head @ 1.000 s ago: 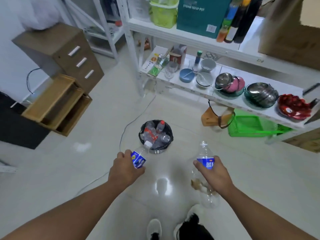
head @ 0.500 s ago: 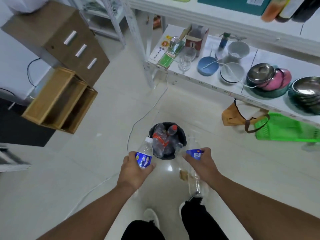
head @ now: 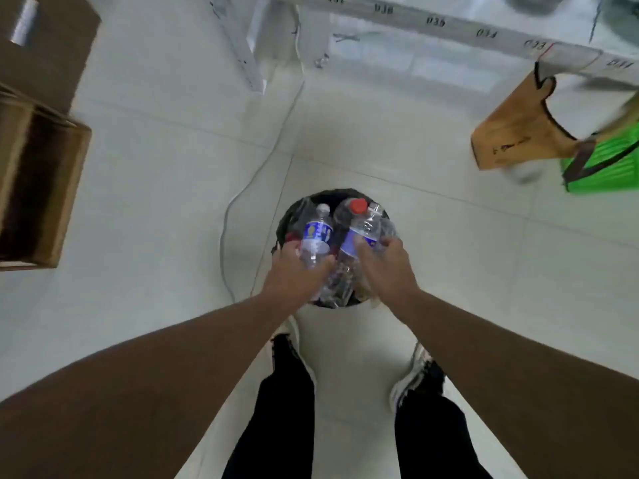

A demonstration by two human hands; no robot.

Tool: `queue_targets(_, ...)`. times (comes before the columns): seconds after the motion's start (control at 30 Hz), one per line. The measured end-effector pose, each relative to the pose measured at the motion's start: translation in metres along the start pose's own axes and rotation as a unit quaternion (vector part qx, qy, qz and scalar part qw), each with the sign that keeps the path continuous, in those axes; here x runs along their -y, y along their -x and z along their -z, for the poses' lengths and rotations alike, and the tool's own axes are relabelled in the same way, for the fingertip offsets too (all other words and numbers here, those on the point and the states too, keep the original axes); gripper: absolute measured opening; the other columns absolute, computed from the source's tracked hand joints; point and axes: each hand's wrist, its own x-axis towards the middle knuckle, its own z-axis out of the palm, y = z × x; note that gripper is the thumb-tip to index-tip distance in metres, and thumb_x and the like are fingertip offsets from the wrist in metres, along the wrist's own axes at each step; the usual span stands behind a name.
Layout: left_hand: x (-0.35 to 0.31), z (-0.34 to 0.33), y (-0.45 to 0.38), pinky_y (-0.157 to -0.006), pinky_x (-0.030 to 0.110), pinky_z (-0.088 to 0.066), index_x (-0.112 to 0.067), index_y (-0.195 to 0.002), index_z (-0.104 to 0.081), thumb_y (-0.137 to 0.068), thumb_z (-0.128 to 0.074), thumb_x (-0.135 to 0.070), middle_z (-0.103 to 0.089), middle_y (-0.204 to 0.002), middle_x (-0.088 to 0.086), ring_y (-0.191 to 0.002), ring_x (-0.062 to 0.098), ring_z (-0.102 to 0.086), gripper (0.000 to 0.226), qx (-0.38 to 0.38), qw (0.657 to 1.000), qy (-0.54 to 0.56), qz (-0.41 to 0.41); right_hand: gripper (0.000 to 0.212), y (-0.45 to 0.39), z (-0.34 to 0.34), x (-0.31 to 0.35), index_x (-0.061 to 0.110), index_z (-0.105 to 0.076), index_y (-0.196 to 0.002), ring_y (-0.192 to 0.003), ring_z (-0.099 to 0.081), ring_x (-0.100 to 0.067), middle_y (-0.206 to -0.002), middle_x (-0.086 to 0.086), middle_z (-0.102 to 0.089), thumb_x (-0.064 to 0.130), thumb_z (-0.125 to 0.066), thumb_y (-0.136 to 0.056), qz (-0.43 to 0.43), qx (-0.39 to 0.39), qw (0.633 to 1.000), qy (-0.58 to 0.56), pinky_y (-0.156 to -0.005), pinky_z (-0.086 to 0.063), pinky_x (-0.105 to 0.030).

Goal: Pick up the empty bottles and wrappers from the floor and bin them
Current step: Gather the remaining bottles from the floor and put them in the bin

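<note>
A round bin with a black liner point(head: 294, 210) stands on the floor right in front of my feet, packed with clear plastic bottles, one with a red cap point(head: 358, 205). My left hand point(head: 294, 274) grips a clear bottle with a blue label point(head: 315, 235) over the bin's left half. My right hand point(head: 387, 267) holds a second blue-labelled bottle point(head: 363, 233) over the right half. Both bottles point away from me, their caps over the bin's far side. My hands hide the bin's near rim.
A white cable point(head: 242, 191) runs along the floor left of the bin. Open wooden boxes point(head: 38, 188) sit at the left, a white shelf leg point(head: 242, 46) stands beyond. A tan bag point(head: 511, 133) and green basket point(head: 605, 167) lie at the right.
I have stepped up to the bin and the view has tilted steeply down. Both hands have carried their bottles forward from in front of the bin to directly over it.
</note>
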Motion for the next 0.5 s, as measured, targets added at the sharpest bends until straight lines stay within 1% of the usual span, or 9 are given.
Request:
queue_targets(0.07,0.003,0.001,-0.004,-0.095,0.052,-0.057,-0.01,-0.122,-0.066,-0.087,-0.074,-0.054,-0.07,-0.116,0.017,-0.111,0.039,-0.067,0.057,0.024,0.999,-0.006,-0.026,0.034,0.0,-0.006,-0.01,0.017,-0.064,-0.12,-0.108,-0.066,-0.027,-0.115,-0.006,-0.068,0.046,-0.061,-0.102,-0.019,0.005,0.999,0.028,-0.09,-0.051,-0.036)
queue_targets(0.1,0.001,0.004,-0.002,-0.093,0.053,-0.057,-0.01,-0.118,-0.066,-0.091,-0.072,-0.049,-0.07,-0.113,0.017,-0.109,0.039,-0.068,0.048,0.028,0.999,-0.008,-0.036,0.033,0.004,-0.006,-0.012,0.017,-0.066,-0.123,-0.111,-0.067,-0.032,-0.119,-0.01,-0.069,0.043,-0.057,-0.104,-0.024,0.008,0.999,0.03,-0.094,-0.053,-0.04)
queue_targets(0.13,-0.002,0.01,0.001,-0.092,0.053,-0.058,-0.01,-0.115,-0.066,-0.092,-0.071,-0.047,-0.069,-0.112,0.016,-0.107,0.038,-0.068,0.043,0.027,0.998,-0.018,-0.047,0.031,0.011,-0.003,-0.012,0.019,-0.068,-0.125,-0.111,-0.068,-0.034,-0.121,-0.011,-0.069,0.038,-0.055,-0.104,-0.025,0.013,0.999,0.026,-0.096,-0.055,-0.044)
queue_targets(0.2,-0.008,0.021,0.007,-0.093,0.05,-0.057,-0.014,-0.118,-0.066,-0.093,-0.069,-0.046,-0.066,-0.114,0.01,-0.104,0.032,-0.067,0.04,0.017,0.996,-0.049,-0.067,0.03,0.024,0.003,-0.009,0.023,-0.072,-0.127,-0.112,-0.07,-0.035,-0.124,-0.009,-0.069,0.029,-0.054,-0.103,-0.023,0.026,0.999,0.019,-0.098,-0.058,-0.053)
queue_targets(0.27,-0.013,0.03,0.012,-0.096,0.046,-0.054,-0.019,-0.124,-0.063,-0.095,-0.066,-0.048,-0.058,-0.118,0.004,-0.107,0.028,-0.063,0.041,0.009,0.993,-0.083,-0.082,0.029,0.033,0.011,-0.006,0.02,-0.078,-0.121,-0.106,-0.072,-0.036,-0.119,-0.01,-0.071,0.019,-0.057,-0.102,-0.01,0.03,0.999,0.023,-0.094,-0.06,-0.056)
queue_targets(0.33,-0.018,0.038,0.016,-0.098,0.046,-0.054,-0.022,-0.127,-0.06,-0.096,-0.064,-0.049,-0.053,-0.12,0.002,-0.109,0.026,-0.061,0.041,0.009,0.989,-0.113,-0.096,0.026,0.037,0.019,-0.003,0.014,-0.083,-0.109,-0.091,-0.074,-0.031,-0.105,-0.011,-0.074,0.01,-0.06,-0.098,0.004,0.024,1.0,0.015,-0.08,-0.063,-0.049)
queue_targets(0.4,-0.023,0.045,0.018,-0.099,0.048,-0.054,-0.023,-0.128,-0.059,-0.096,-0.065,-0.047,-0.053,-0.119,0.002,-0.109,0.025,-0.059,0.04,0.012,0.986,-0.124,-0.114,0.023,0.041,0.027,-0.002,0.015,-0.083,-0.103,-0.082,-0.072,-0.022,-0.098,-0.008,-0.075,0.011,-0.062,-0.095,0.012,0.02,1.0,0.015,-0.067,-0.056,-0.035)
queue_targets(0.47,-0.03,0.048,0.021,-0.1,0.049,-0.053,-0.022,-0.128,-0.06,-0.096,-0.066,-0.042,-0.055,-0.118,0.003,-0.109,0.026,-0.059,0.038,0.015,0.981,-0.136,-0.134,0.021,0.044,0.037,-0.005,0.02,-0.081,-0.108,-0.084,-0.071,-0.016,-0.102,-0.004,-0.075,0.018,-0.065,-0.095,0.016,0.031,0.999,0.021,-0.064,-0.049,-0.027)
queue_targets(0.5,-0.033,0.048,0.023,-0.101,0.05,-0.052,-0.021,-0.129,-0.061,-0.096,-0.067,-0.04,-0.057,-0.12,0.003,-0.11,0.027,-0.059,0.039,0.017,0.98,-0.141,-0.141,0.022,0.046,0.044,-0.008,0.023,-0.079,-0.113,-0.087,-0.07,-0.011,-0.106,-0.001,-0.074,0.022,-0.066,-0.095,0.011,0.034,0.999,0.02,-0.065,-0.047,-0.023)
